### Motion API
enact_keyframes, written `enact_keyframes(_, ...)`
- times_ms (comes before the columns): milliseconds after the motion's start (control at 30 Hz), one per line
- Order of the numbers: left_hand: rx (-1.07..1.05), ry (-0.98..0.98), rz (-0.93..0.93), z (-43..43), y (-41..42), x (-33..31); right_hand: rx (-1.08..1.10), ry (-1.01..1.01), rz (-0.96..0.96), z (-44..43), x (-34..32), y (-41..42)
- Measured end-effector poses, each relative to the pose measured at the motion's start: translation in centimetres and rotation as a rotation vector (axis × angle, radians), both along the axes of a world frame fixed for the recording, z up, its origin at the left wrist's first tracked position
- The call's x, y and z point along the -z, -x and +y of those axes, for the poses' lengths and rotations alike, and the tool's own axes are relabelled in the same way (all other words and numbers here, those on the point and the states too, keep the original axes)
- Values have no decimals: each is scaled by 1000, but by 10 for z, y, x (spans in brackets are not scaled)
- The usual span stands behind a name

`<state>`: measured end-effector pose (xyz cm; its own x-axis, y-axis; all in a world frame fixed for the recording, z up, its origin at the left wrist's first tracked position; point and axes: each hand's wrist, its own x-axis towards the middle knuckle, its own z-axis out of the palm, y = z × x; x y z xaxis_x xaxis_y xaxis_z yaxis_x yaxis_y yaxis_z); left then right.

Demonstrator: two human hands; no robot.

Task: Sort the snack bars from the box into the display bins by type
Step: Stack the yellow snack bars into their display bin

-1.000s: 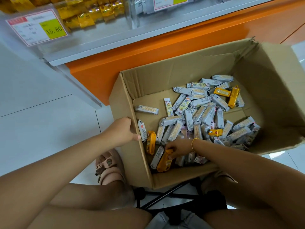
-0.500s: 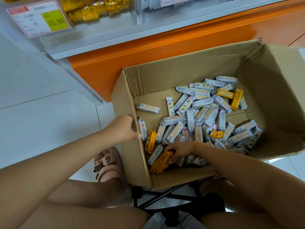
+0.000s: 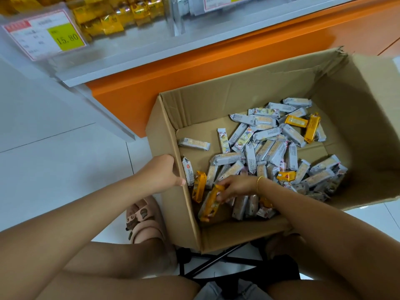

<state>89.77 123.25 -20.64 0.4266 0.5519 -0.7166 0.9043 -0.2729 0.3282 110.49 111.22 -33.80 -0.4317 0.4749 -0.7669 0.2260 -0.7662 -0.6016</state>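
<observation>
A glossy white tiled floor (image 3: pixel 54 169) runs under an orange smooth-faced cabinet base (image 3: pixel 194 72). On the floor stands a brown corrugated cardboard box (image 3: pixel 216 107), rectangular and open at the top, its far corner torn and ragged and its walls creased. Above the base sits a clear hard-plastic display bin (image 3: pixel 151 40) holding crinkly yellow foil packets (image 3: pixel 116 16); a flat laminated price card (image 3: pixel 45 35) with a lime patch is fixed to its front.

Inside the box lies a loose heap of silvery-grey wrapped snack bars (image 3: pixel 270 148), slim oblongs with crimped ends, mixed with a few yellow wrapped bars. Two of these are at the far side (image 3: pixel 311 127) and one is by the near left wall (image 3: pixel 199 186).

The left hand (image 3: pixel 161 174) grips the rim of the box's left wall, its fingers curled over the edge. The right hand (image 3: pixel 236 187) is down in the near left corner, with its fingers and thumb pinched round a yellow shiny-wrapped snack bar (image 3: pixel 211 204) that tilts above the box floor. A thin gold bead bracelet (image 3: pixel 259 182) circles that wrist. A pink moulded sandal (image 3: pixel 142 219) rests beside the box.
</observation>
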Motion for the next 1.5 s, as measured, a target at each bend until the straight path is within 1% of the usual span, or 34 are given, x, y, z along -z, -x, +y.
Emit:
enact_keyframes(100,50,2,77,6,-3,-8,267,-1,189,22,-32,-31)
enact_keyframes(167,93,-51,97,11,-8,-16,419,-51,318,35,-60,-44)
enact_keyframes(200,54,-90,33,15,-11,-21,485,-96,386,40,-75,-47)
enact_keyframes(233,-44,-98,-91,19,-14,-27,554,-143,438,45,-89,-47)
enact_keyframes(267,-170,-54,-261,24,-17,-36,635,-174,479,50,-103,-46)
enact_keyframes(333,-366,104,-603,32,-23,-57,815,-197,534,58,-127,-40)
enact_keyframes(400,-494,259,-822,34,-26,-70,922,-207,583,65,-148,-31)
enact_keyframes(433,-565,313,-898,33,-28,-73,952,-215,607,67,-158,-25)
enact_keyframes(500,-658,326,-1009,35,-32,-79,990,-225,650,68,-176,-11)
enact_keyframes(600,-734,324,-1134,42,-35,-90,1051,-247,700,66,-193,8)
enact_keyframes(667,-769,385,-1205,47,-35,-97,1150,-248,705,63,-203,13)
enact_keyframes(800,-837,517,-1265,51,-34,-110,1407,-255,552,56,-214,1)
enact_keyframes(900,-838,578,-1244,49,-32,-117,1479,-340,501,53,-220,-4)
enact_keyframes(967,-826,596,-1218,46,-29,-120,1445,-425,488,52,-226,0)
enact_keyframes(1033,-798,601,-1212,45,-29,-124,1348,-516,443,51,-233,6)
enact_keyframes(1133,-760,597,-1223,42,-30,-132,1233,-577,371,50,-243,15)
enact_keyframes(1233,-707,556,-1216,40,-30,-140,1173,-615,293,51,-251,24)
enact_keyframes(1433,-657,464,-1192,45,-30,-151,1117,-688,209,57,-254,35)
enact_keyframes(1500,-681,502,-1163,50,-30,-153,1161,-723,197,59,-255,33)
